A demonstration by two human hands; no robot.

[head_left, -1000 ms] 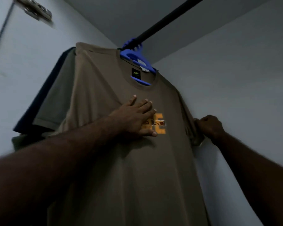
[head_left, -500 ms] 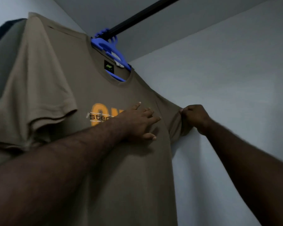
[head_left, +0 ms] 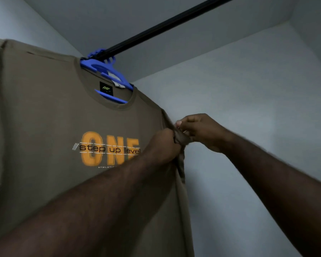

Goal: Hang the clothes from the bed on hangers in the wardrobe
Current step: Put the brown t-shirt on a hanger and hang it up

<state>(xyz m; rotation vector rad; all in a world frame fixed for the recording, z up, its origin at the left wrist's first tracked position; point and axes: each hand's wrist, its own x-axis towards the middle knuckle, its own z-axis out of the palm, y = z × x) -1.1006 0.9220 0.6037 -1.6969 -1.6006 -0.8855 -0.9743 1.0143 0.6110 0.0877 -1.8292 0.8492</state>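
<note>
Head: left hand (head_left: 164, 145), right hand (head_left: 202, 132) grip T-shirt sleeve (head_left: 182, 139).

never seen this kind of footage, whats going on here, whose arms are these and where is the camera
No machine here: a person wears a camera on the head, so the view runs along their own two arms, up into a wardrobe. An olive t-shirt with an orange ONE print hangs on a blue hanger hooked over the black rail. Both hands work on its sleeve beside the wall: the left hand grips the bunched fabric, the right hand pinches it. No tabletop shows.
</note>
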